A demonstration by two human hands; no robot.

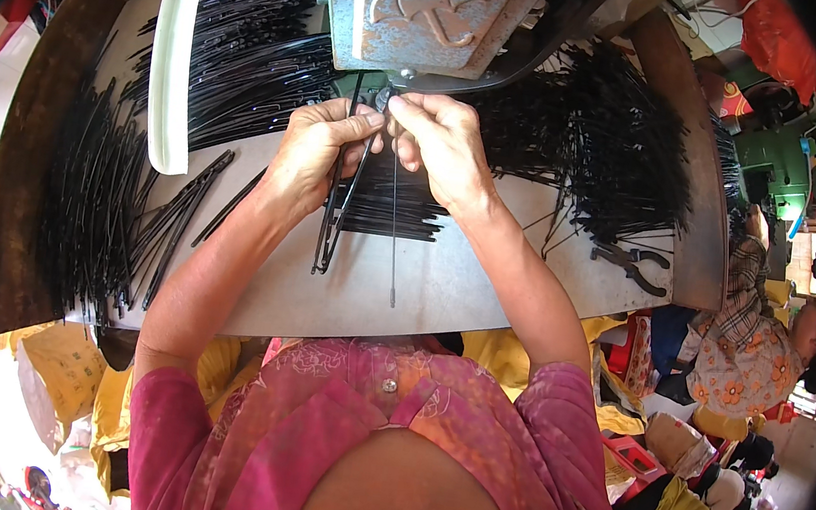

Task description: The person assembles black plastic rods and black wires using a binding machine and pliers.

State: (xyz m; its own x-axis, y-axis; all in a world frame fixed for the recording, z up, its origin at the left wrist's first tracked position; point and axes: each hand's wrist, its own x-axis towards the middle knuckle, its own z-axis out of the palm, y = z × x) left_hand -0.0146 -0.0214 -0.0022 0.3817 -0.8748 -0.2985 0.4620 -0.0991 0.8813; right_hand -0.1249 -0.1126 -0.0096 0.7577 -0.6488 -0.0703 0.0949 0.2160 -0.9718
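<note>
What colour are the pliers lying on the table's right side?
Black, the pliers show in the head view.

A small workshop: a grey cast-metal press machine (pixel 426 10) stands on a worn table (pixel 444 289) heaped with thin black metal ribs (pixel 248 66).

Machine head (pixel 426 10) blocks ahead; rod piles (pixel 601 146) flank; bare tabletop (pixel 454 291) near.
</note>
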